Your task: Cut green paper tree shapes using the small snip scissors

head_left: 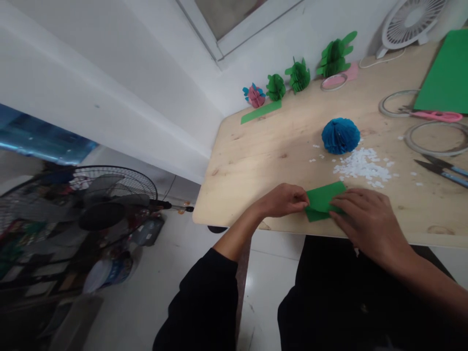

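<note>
A folded piece of green paper (323, 197) lies at the table's front edge, between my two hands. My left hand (287, 201) pinches its left end, fingers closed. On the right end, my right hand (367, 219) has its fingers over the top and its thumb below, gripping the paper. The lower layer of the paper shows under the upper one. Just beyond my right hand is a heap of small white paper bits (363, 165). A blue pleated paper ball (341, 135) sits behind that heap.
Along the wall stand green paper figures (300, 75) and a pink and blue one (255, 95). To the right lie tape rolls (437, 138), pink-handled scissors (438, 115), dark-bladed scissors (444, 170) and green sheets (444, 73). A white fan (413, 22) stands behind; a floor fan (109, 204) is at left.
</note>
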